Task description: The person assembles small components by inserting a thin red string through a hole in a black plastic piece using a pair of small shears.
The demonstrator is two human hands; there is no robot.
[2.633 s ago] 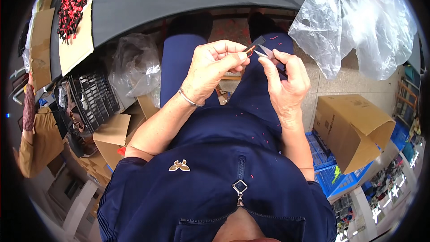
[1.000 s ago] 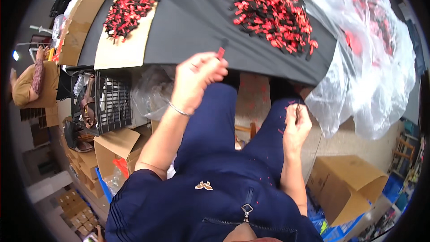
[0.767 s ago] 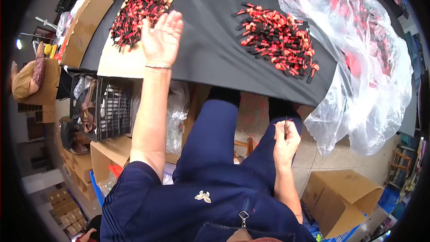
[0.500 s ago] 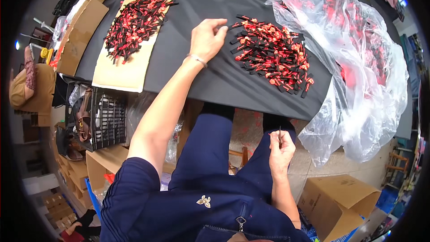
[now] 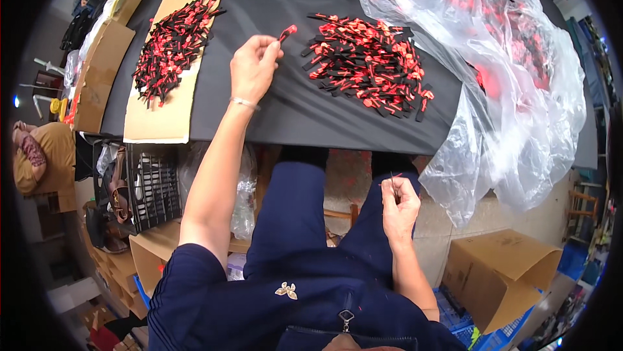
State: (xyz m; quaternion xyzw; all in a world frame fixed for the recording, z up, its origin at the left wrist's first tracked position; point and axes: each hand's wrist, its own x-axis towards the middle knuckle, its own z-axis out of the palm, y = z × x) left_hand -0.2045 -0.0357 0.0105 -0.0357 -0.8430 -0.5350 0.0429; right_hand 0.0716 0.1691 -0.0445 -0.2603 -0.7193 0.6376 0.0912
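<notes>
My left hand (image 5: 253, 70) is raised over the black-covered table (image 5: 285, 114), a bracelet on its wrist. Its thumb and fingers pinch a small black strip with a red end (image 5: 288, 31). Just right of it lies a pile of like black-and-red pieces (image 5: 370, 65). A second such pile (image 5: 172, 46) rests on a cardboard sheet (image 5: 156, 124) to the left. Above my right thigh, off the table's near edge, my right hand (image 5: 400, 208) is closed around a slim, dark, pointed tool (image 5: 394, 185). Most of that tool is hidden by the fingers, so its kind is unclear.
A large clear plastic bag (image 5: 513, 111) with more red pieces covers the table's right side. Cardboard boxes stand at the left edge (image 5: 104, 72) and on the floor at lower right (image 5: 496, 273). A black crate (image 5: 152, 185) sits below the table's left.
My left hand has drawn left from beside the right pile, and a black-and-red strip now shows in its fingers. My right hand stays over my thigh. The whole view has shifted slightly.
</notes>
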